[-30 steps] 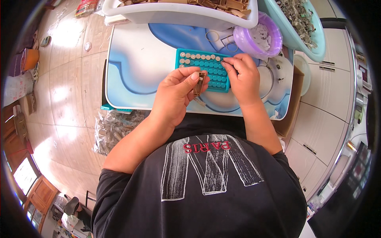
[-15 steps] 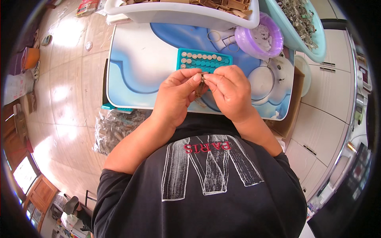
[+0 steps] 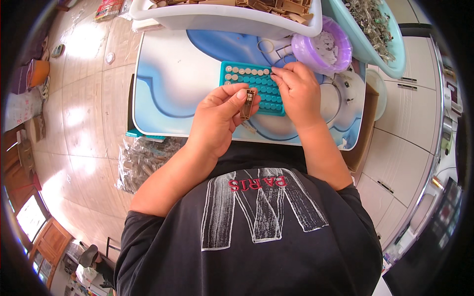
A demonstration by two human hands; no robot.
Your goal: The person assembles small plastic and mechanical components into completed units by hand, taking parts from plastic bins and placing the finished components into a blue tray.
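My left hand (image 3: 215,113) holds a narrow brown plastic casing (image 3: 246,109) upright between thumb and fingers, its dark inner parts facing up. Beyond it lies a teal tray (image 3: 223,67) with rows of round pockets. Silver button cells (image 3: 248,71) fill much of its far row, and a few more sit at the left of the rows below. At the far right corner of the tray my right hand (image 3: 301,91) pinches with thumb and forefinger at the last button cell of that row. The fingertips hide this cell.
A white bin (image 3: 222,20) of brown plastic casings stands at the table's far edge. Right of it are a purple basin (image 3: 316,59) with white pieces and a light-blue tub (image 3: 396,61) of small clear and dark parts. Scissors (image 3: 265,47) lie near the basin.
My right hand has left the casing and moved away and to the right, to the tray's far corner. The left hand still holds the casing, now more fully visible.
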